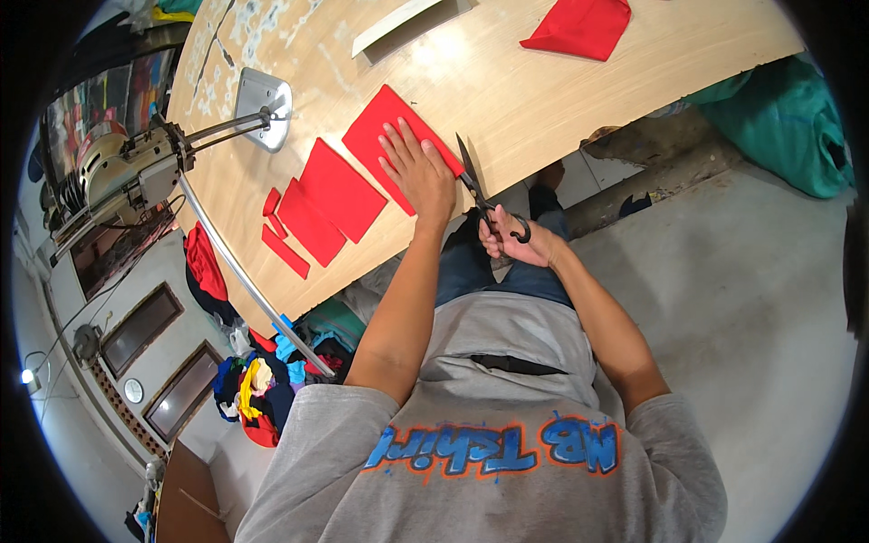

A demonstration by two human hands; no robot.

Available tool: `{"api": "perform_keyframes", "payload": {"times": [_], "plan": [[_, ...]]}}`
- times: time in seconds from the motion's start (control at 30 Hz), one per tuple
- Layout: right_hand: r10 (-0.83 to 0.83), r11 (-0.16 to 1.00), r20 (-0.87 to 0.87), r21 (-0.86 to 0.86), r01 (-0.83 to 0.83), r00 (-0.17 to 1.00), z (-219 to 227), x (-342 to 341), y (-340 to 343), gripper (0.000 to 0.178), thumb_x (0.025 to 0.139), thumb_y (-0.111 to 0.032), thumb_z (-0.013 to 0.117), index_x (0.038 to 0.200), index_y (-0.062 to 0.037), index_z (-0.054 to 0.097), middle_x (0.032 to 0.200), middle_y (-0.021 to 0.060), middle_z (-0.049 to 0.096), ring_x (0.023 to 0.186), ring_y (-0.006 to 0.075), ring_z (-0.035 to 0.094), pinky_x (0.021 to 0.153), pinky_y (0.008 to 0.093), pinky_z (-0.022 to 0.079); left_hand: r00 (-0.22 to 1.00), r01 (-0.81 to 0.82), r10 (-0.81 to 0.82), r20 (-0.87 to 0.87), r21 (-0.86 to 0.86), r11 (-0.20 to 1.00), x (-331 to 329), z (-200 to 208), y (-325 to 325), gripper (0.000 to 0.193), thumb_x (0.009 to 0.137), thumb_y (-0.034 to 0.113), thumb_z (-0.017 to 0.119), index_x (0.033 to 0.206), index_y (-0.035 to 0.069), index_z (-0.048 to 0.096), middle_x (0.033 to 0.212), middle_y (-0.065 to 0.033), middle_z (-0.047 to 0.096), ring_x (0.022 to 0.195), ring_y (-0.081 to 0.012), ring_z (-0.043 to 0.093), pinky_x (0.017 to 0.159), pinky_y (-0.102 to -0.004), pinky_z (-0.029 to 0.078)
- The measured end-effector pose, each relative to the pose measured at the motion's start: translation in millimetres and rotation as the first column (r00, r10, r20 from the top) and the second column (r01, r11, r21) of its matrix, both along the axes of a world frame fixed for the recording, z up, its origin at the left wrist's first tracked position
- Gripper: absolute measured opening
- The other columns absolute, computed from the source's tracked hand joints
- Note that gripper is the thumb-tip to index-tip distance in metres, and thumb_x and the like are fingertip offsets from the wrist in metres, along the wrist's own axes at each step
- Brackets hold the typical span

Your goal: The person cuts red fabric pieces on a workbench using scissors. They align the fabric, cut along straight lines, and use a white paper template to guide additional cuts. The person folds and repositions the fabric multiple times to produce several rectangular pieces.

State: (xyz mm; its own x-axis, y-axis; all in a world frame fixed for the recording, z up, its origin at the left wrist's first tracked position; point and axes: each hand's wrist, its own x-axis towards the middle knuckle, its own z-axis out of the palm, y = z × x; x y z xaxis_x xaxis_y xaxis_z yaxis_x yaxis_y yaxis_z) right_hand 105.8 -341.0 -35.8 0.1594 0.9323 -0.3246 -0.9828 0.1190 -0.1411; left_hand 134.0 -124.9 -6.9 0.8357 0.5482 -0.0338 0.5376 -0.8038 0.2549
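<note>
Red cloth (373, 125) flat by the near edge of your table (516, 104), bare wood to its right, your left hand (425, 174) flat on top, fingers spread, your right hand (529, 240) past the edge, fingers curled around black scissors (473, 187), blades by the cloth's corner.

We stretch our left forearm (409, 285) forward and slightly inward, bare to the short sleeve, and lay our left hand (422, 176) flat, palm down. Its fingers are straight, a little spread and angled forward and to the left; the thumb points forward, apart from them. Our right forearm (602, 303) slants inward from the other side, to a right wrist (558, 254) that turns our right hand (525, 240) leftward, thumb uppermost, fingers curled in a grip. Our hands are near each other but apart, the right closer to our body.
</note>
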Motion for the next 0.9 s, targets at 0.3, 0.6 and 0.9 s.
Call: {"api": "perform_keyframes", "payload": {"times": [0.3, 0.6, 0.9], "plan": [[0.063, 0.968, 0.125, -0.248, -0.03, 0.99, 10.1, 4.9, -16.4, 0.053, 0.101, -0.057, 0.082, 0.09, -0.0126, 0.055, 0.079, -0.0032, 0.05, 0.063, 0.0069, 0.047, 0.053, 0.0255, 0.04, 0.997, 0.072, -0.071, -0.028, 0.032, 0.997, -3.7, -1.8, 0.1, 0.065, 0.12, 0.035, 0.028, 0.178, 0.005, 0.023, 0.186, -0.0209, 0.017, 0.173, -0.0398, 0.011, 0.137, -0.0582, 0.006], [0.055, 0.99, 0.112, -0.137, -0.04, 0.992, 9.8, -2.0, -9.5, 0.054, 0.104, -0.061, 0.074, 0.102, -0.0093, 0.059, 0.088, -0.0003, 0.051, 0.08, 0.0123, 0.05, 0.073, 0.0294, 0.045, 0.985, 0.169, -0.169, -0.043, 0.0, 0.986, -22.1, -0.9, -2.2, 0.065, 0.117, 0.028, 0.028, 0.178, 0.005, 0.023, 0.187, -0.0196, 0.016, 0.173, -0.0386, 0.009, 0.138, -0.0578, 0.003], [-0.064, 0.994, 0.037, -0.083, 0.067, 0.997, 11.2, -10.5, 16.0, 0.057, 0.104, -0.064, 0.073, 0.098, -0.0092, 0.057, 0.087, -0.0009, 0.046, 0.079, 0.0116, 0.049, 0.072, 0.0292, 0.044, 0.981, 0.186, -0.185, -0.052, 0.0, 0.983, -26.5, -0.6, -2.5, 0.066, 0.117, 0.027, 0.029, 0.178, 0.003, 0.023, 0.186, -0.02, 0.016, 0.173, -0.0384, 0.01, 0.138, -0.0576, 0.004]]}}
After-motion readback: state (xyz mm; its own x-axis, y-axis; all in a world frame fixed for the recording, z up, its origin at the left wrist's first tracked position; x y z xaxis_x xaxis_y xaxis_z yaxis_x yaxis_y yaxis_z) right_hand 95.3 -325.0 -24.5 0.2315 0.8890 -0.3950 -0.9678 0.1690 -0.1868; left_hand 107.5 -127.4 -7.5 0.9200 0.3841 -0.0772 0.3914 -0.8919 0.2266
